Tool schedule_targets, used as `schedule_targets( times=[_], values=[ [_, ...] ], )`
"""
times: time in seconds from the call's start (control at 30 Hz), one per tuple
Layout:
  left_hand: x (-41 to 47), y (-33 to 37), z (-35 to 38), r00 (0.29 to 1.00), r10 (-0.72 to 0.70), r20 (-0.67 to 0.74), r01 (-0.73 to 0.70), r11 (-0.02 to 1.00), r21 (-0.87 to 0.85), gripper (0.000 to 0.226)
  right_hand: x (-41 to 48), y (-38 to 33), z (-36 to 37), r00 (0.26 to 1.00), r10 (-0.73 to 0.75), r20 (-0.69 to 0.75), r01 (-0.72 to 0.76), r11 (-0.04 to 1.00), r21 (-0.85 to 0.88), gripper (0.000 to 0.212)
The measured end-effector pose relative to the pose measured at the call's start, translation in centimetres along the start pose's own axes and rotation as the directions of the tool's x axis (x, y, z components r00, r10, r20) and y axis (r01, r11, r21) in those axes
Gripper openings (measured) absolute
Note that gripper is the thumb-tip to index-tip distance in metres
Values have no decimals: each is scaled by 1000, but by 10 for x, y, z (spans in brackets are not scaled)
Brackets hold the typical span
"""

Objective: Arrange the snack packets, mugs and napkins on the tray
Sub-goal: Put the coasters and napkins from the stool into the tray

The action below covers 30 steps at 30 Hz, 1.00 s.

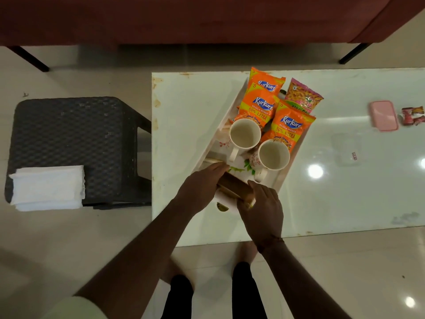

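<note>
On the white table (184, 111), the tray (299, 147) lies with its long axis diagonal, near end toward the person. It looks rigid but loaded, best gripped at that end. The left hand (202, 187) and right hand (264, 208) clasp its wooden handle (232, 185). The soft napkins (47, 187) wait on the stool (69, 134). Two fragile mugs (245, 133) stand upright before light, crinkly snack packets (264, 100).

Orange, pink and white things on a pale bench

Three packets (261, 104) are orange, one (303, 97) pink; mugs (245, 137) white with red flowers; napkins (47, 187) white; stool (73, 143) black, woven; bench (188, 116) glossy white.
</note>
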State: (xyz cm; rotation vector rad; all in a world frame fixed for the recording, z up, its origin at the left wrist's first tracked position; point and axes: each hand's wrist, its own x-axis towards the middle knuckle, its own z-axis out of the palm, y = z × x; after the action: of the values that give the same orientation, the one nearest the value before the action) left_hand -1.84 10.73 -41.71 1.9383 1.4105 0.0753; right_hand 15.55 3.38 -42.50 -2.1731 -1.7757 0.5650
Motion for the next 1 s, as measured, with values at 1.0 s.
schedule_targets(
  times=[1.0],
  values=[
    [-240,-276,-103,825,-402,-398,479,871,111,84,-35,-314,182,579,-728,368,781,624,5,79]
  ],
)
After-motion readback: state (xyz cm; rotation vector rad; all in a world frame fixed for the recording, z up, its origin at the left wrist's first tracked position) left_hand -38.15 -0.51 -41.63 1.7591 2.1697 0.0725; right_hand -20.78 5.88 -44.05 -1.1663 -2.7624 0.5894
